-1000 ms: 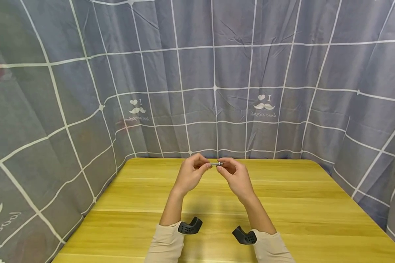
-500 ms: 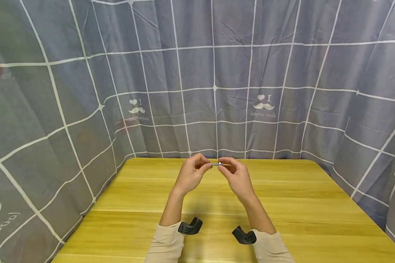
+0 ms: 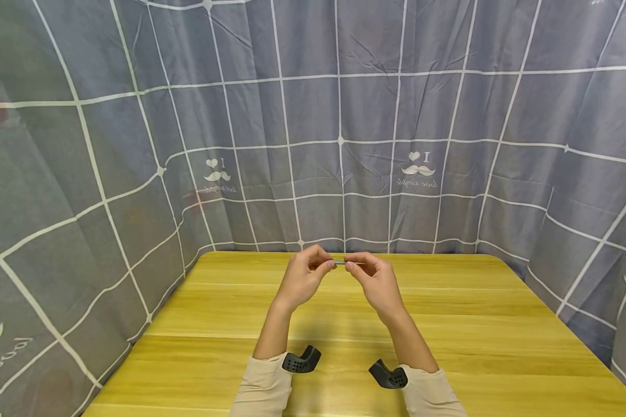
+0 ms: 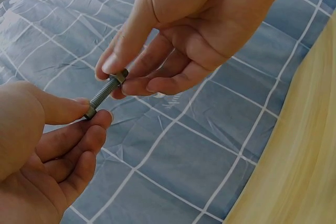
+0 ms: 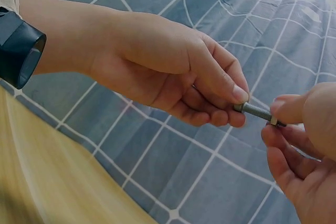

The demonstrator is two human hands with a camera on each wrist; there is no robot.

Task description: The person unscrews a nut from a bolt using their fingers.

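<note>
The bolt (image 5: 256,112) is held sideways, up off the worktop (image 3: 344,315). The left hand (image 3: 299,279) pinches the bolt's head (image 4: 90,113) with finger and thumb. The right hand (image 3: 378,285) pinches the nut (image 4: 121,75) at the bolt's other end, so both hands have hold of something. A grey curtain (image 3: 313,168) with white lines hangs behind the bolt.

The nut looks to be on the bolt, so I think that part is done. It sits near the bolt's far end, with bare thread (image 4: 103,95) between it and the head. If the nut is going on, that bare part is what is left. If it is coming off, only a short way is left. I can't tell which from here
</note>
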